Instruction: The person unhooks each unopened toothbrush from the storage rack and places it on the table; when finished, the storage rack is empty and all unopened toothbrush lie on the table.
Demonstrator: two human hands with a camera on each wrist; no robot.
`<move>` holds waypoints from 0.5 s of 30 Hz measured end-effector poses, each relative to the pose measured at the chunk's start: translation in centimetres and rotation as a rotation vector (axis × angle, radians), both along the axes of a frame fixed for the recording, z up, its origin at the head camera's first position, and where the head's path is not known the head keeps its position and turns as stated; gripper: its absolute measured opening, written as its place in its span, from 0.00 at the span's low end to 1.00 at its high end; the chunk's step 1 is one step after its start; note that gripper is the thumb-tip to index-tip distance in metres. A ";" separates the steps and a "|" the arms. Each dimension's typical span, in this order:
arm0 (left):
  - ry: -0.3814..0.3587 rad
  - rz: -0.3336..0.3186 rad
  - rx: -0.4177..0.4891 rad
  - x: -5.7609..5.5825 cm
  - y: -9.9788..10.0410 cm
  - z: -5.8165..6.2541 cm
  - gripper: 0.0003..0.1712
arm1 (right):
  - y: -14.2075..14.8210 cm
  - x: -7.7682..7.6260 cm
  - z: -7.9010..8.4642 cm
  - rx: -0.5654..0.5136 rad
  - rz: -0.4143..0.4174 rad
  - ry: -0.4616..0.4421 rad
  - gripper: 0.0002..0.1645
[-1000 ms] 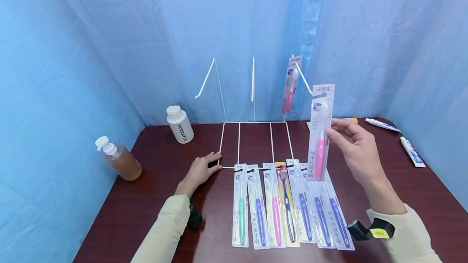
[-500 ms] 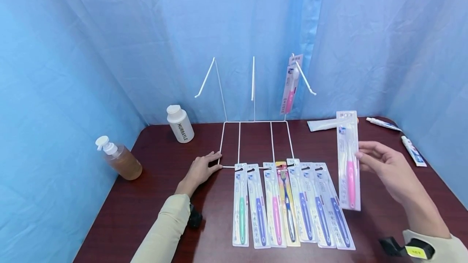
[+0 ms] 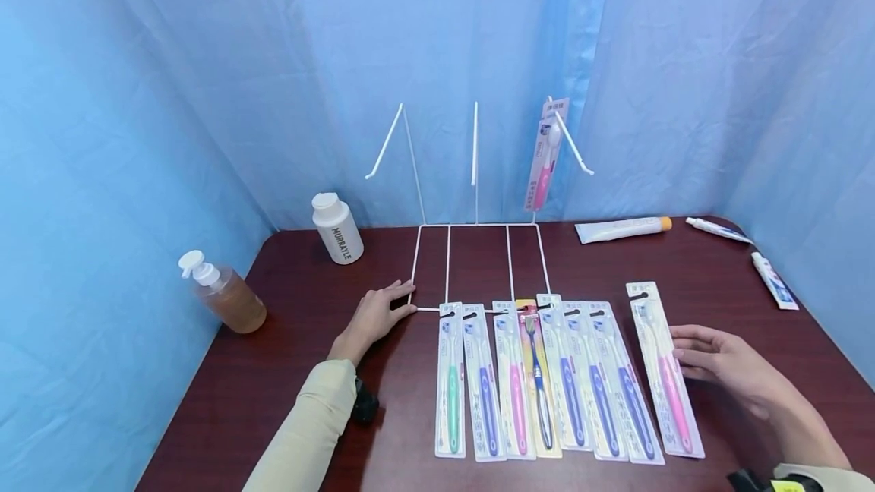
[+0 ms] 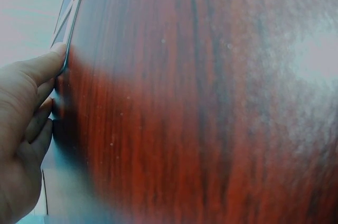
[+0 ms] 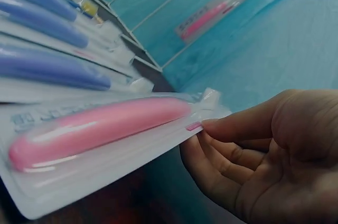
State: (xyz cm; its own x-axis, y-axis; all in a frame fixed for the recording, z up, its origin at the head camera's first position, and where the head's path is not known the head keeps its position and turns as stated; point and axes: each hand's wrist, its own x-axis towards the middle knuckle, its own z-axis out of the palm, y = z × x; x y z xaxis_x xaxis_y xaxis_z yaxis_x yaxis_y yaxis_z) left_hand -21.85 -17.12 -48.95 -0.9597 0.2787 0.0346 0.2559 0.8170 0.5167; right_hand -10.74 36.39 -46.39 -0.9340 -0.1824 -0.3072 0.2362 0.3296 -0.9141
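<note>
My right hand (image 3: 728,367) pinches the right edge of a packaged pink toothbrush (image 3: 666,378). That pack is low over the table, at the right end of a row of packaged toothbrushes (image 3: 516,393). In the right wrist view the thumb and fingers (image 5: 211,171) meet at the edge of its card. My left hand (image 3: 372,321) rests at the front left corner of a white wire rack (image 3: 447,264), its fingers relaxed and touching the wire. The left wrist view shows the thumb (image 4: 50,63) against the wire. Another packaged pink toothbrush (image 3: 543,165) hangs on the rack's right hook.
A pump bottle (image 3: 229,298) with brown liquid and a white bottle (image 3: 338,230) stand on the left. Toothpaste tubes, including one with an orange cap (image 3: 622,230) and a small one (image 3: 772,279), lie at the back right. Blue curtains (image 3: 328,59) enclose the table.
My right hand has carried the packaged pink toothbrush from beside the right hook down and to the right, to the right end of the row. My left hand has stayed at the rack.
</note>
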 end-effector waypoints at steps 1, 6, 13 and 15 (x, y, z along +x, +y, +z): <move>-0.001 0.000 -0.002 0.0 0.0 0.0 0.30 | 0.0 0.0 -0.3 0.014 -0.007 -0.019 0.35; -0.001 0.004 -0.003 -0.1 0.0 0.1 0.29 | -0.7 0.0 -0.9 0.093 -0.010 -0.040 0.35; -0.016 0.011 -0.007 0.0 0.1 0.4 0.29 | -1.9 0.2 -0.3 0.273 -0.007 -0.010 0.29; -0.020 0.012 -0.009 0.1 0.1 0.3 0.29 | -2.2 0.3 0.1 0.337 -0.006 0.004 0.27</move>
State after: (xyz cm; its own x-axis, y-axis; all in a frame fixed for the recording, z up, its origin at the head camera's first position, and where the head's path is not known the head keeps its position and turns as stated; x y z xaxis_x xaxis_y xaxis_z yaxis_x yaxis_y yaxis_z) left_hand -21.77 -16.99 -48.63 -0.9636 0.2671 0.0125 0.2353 0.8248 0.5141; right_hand -10.44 34.15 -46.32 -0.9361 -0.0661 -0.3455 0.2354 0.6119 -0.7551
